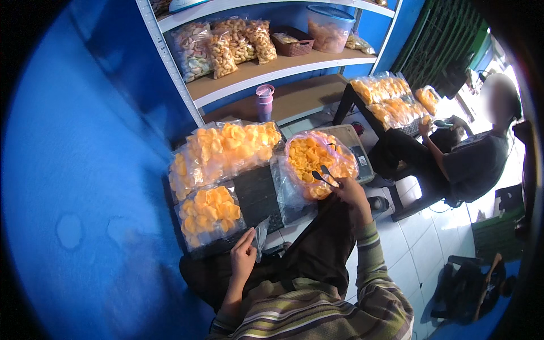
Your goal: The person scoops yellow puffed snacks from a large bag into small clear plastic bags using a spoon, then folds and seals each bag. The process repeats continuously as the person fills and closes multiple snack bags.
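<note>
My right hand (352,194) grips a pair of black-tipped tongs (324,175) whose two ends stand apart over a large clear plastic bag of orange chips (309,157). In my left hand (244,254) is a small clear plastic bag (262,234), held near the front edge of a black table (255,193). Filled bags of orange chips (229,146) lie in rows at the table's back. Closer to my left hand are more bagged chips (210,210). Flat clear plastic bags (295,204) lie beneath and beside the big bag.
A metal shelf (272,72) behind bears snack bags (242,40), a brown basket (293,44) and a lidded tub (329,32). A pink tumbler (264,102) stands below. At right a seated person (471,157) works beside another table with bagged chips (391,100). A blue wall (85,191) borders the left.
</note>
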`<state>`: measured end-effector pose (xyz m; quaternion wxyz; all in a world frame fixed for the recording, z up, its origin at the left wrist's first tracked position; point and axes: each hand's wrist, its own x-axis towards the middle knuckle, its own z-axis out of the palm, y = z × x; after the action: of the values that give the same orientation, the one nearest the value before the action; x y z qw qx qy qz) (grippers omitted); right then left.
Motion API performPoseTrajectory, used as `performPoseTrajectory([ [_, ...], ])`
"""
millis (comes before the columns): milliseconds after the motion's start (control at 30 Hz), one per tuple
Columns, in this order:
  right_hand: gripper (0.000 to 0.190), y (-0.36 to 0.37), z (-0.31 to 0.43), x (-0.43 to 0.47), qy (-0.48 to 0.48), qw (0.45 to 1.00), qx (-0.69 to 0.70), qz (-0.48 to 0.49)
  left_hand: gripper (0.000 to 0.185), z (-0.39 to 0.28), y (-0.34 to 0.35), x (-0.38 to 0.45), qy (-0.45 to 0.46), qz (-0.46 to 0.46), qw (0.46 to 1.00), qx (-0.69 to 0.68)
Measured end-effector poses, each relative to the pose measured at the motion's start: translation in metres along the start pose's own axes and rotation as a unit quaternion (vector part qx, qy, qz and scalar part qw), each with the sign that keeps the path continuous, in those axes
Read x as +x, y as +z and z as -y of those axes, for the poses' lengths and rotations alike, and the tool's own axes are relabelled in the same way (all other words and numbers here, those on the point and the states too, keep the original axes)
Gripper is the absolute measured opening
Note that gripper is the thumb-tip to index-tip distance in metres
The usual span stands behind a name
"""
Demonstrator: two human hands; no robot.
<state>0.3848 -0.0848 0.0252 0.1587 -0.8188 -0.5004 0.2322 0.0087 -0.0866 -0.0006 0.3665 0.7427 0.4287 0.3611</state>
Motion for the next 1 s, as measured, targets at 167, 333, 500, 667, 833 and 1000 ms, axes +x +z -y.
performPoseTrajectory([
  [167,0.025,0.004,-0.007,0.049,-0.084,0.968,-0.205,-0.116,0.036,0.004,-0.001,-0.006,-0.032,-0.024,0.999,-0.032],
  [333,0.015,0.02,-0.003,0.102,-0.052,0.947,-0.301,-0.095,0.035,0.004,-0.003,-0.01,-0.001,-0.07,0.998,0.0],
  [500,0.015,0.042,0.01,0.123,-0.034,0.947,-0.31,-0.072,0.036,0.001,-0.011,-0.015,0.006,-0.084,0.996,0.012],
  [667,0.019,0.045,0.01,0.12,-0.026,0.962,-0.253,-0.099,0.037,-0.007,-0.017,-0.016,-0.02,-0.087,0.996,0.001],
  [833,0.022,0.026,0.0,0.115,0.014,0.991,-0.109,-0.07,0.037,-0.01,-0.02,-0.006,-0.041,-0.08,0.995,-0.034],
  [1000,0.014,-0.007,-0.007,0.095,0.003,0.966,0.24,0.092,0.043,-0.007,-0.019,0.022,0.01,-0.045,0.999,0.03],
])
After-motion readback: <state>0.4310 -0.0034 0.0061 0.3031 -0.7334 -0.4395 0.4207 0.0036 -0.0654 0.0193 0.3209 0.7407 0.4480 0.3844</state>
